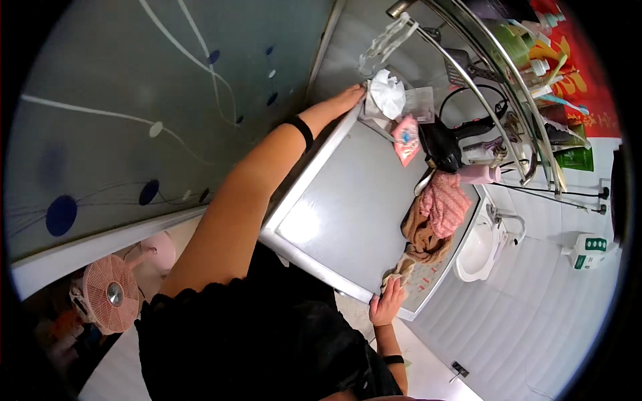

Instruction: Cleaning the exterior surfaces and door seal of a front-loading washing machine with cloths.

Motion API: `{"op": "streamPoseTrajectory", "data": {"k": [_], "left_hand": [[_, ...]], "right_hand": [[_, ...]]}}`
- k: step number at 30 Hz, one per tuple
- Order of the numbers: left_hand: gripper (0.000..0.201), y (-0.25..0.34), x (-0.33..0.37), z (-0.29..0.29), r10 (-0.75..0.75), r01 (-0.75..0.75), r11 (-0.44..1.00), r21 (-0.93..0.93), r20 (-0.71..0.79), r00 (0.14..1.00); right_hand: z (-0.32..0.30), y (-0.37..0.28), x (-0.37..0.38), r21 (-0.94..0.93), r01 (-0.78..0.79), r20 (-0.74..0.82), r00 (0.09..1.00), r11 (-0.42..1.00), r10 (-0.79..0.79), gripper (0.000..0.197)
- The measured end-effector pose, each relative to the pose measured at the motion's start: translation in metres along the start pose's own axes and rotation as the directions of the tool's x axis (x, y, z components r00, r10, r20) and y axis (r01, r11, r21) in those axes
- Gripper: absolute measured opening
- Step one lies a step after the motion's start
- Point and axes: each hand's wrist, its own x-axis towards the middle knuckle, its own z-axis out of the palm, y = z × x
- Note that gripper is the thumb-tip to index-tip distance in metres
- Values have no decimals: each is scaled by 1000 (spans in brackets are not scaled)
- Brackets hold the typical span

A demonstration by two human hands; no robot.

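A grey-topped white appliance, which looks like a washing machine [334,194], fills the middle of the view. My left hand [346,100] rests at its far left corner, fingers stretched along the edge beside a crumpled white tissue [386,95]. At the near right corner lies my right hand [386,306], fingers extended over the end of a beige cloth [400,269]; whether they press on it or only touch it is unclear. Beyond that cloth a brown towel [421,232] and a pink towel [445,204] are bunched along the right side.
A black hair dryer [441,150], a pink packet [405,140] and a pink bottle [479,174] crowd the far right side. Above hangs a metal rack [498,57] of toiletries. A white washbasin [476,250] stands right, a frosted glass panel [167,87] left, a pink fan [114,294] lower left.
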Motion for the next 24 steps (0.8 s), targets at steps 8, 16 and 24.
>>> {"op": "streamPoseTrajectory", "data": {"k": [8,16,24], "left_hand": [[46,23,44,-14,-102,109,978,-176,45,994],[41,25,97,-5,-12,67,875,-480,116,993],[54,-5,91,-11,424,-332,562,758,81,902]], "right_hand": [[-5,-1,7,29,43,-10,999,999,-42,67],[-9,-4,9,40,38,-10,999,998,-38,67],[-10,-4,12,28,60,-33,998,998,-59,69]]}}
